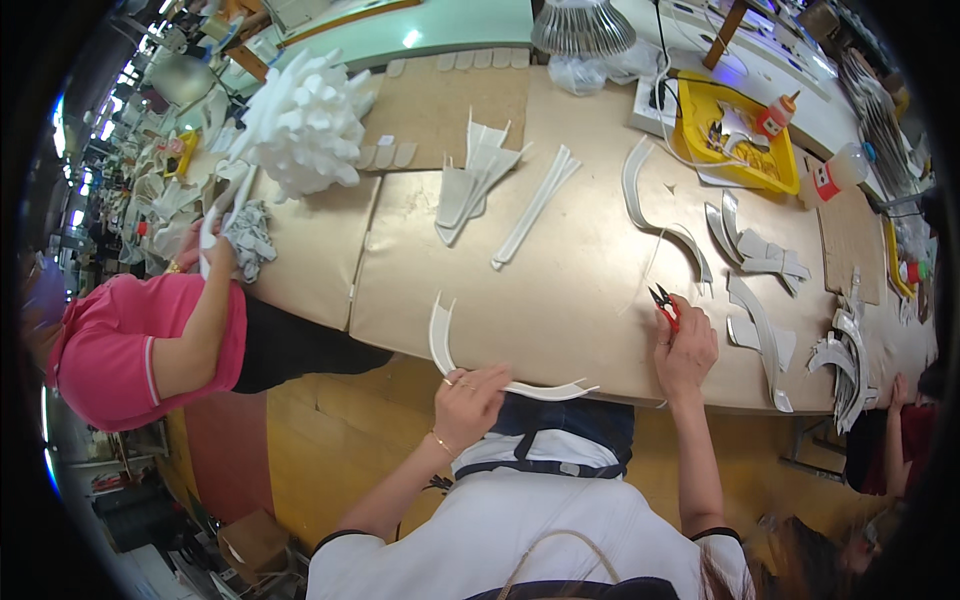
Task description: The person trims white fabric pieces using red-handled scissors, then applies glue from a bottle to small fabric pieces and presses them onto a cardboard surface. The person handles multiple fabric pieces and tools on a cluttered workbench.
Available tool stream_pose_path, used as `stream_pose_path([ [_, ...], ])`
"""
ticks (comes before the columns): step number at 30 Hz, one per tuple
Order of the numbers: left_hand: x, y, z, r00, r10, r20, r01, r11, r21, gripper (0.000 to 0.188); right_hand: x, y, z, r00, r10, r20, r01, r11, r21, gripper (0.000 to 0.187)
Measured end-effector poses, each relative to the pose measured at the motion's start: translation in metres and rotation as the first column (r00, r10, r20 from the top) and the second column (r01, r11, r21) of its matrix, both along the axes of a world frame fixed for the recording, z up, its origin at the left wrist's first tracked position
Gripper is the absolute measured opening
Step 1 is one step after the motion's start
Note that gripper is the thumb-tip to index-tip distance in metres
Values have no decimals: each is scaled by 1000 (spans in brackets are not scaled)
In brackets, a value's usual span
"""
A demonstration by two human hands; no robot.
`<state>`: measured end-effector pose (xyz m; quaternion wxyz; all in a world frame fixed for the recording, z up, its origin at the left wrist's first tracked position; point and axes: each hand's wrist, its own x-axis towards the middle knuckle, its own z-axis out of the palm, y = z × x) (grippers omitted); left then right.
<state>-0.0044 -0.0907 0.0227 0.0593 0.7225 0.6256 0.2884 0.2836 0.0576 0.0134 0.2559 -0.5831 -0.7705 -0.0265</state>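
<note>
fingers of the left hand (470,407) are closed on the curved white strip (548,391), pinching it near its bend; those of the right hand (688,348) are curled around red-handled snips (667,313), whose blades stand slightly apart. how hard either hand squeezes, i cannot tell.

largest of all is the gold-toned counter (590,310); the strip lies at its near edge, one end reaching up onto the top. next in size comes the yellow tray (787,181) toward the far right, then the strip itself, then the snips, and least of all the thin tails (591,388) at the strip's tip.

to do the step well, which i judge to be trimming, pinch the strip close to the cut, lay the blades along its edge and nip only the loose tails, clear of the fingers.

labels show on the clear bottle (840,174) and the smaller orange-tipped bottle (774,117); their wording is too small to read.
</note>
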Motion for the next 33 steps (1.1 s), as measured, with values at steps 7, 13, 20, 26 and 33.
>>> stream_pose_path([
  [7,-73,53,93,586,393,709,-579,815,26,16,-44,29,34,934,-21,-356,-43,985,-170,35],
  [13,-78,114,116,782,458,423,-601,734,316,22,-59,100,50,983,-69,-168,43,987,-153,50],
  [20,34,234,-1,914,364,-180,-383,920,-81,40,-68,152,32,987,-23,158,80,928,-364,26],
  [26,63,223,-27,914,347,-211,-354,935,1,48,-24,163,43,856,-98,-507,9,984,-175,24],
  [33,89,225,25,948,24,319,-56,994,91,58,-1,160,49,104,90,-991,-386,921,43,12],
])
